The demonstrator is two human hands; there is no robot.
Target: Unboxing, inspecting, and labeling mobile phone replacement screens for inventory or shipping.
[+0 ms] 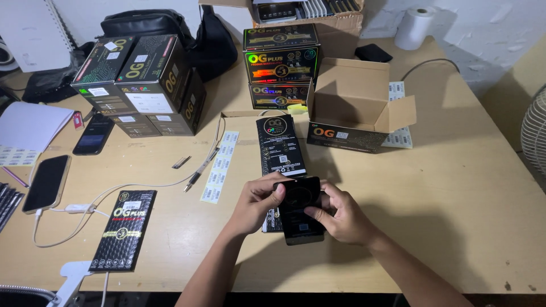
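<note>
Both hands hold a flat black rectangular device [301, 209] just above the wooden table [455, 187], near its front edge. My left hand [259, 202] grips its upper left side with thumb on top. My right hand [340, 213] holds its right edge, fingers curled around it. Under the device lies a long black printed sleeve [280, 146], partly hidden by my hands. Behind it stands an open cardboard box [352, 105] with its flaps up.
Stacked black printed boxes [142, 85] stand at the back left, two more [280, 62] at the back centre. A flat black package [124, 230], a phone on a white cable [46, 183], label strips [220, 167], a pen [199, 170] and a paper roll [414, 27] lie around.
</note>
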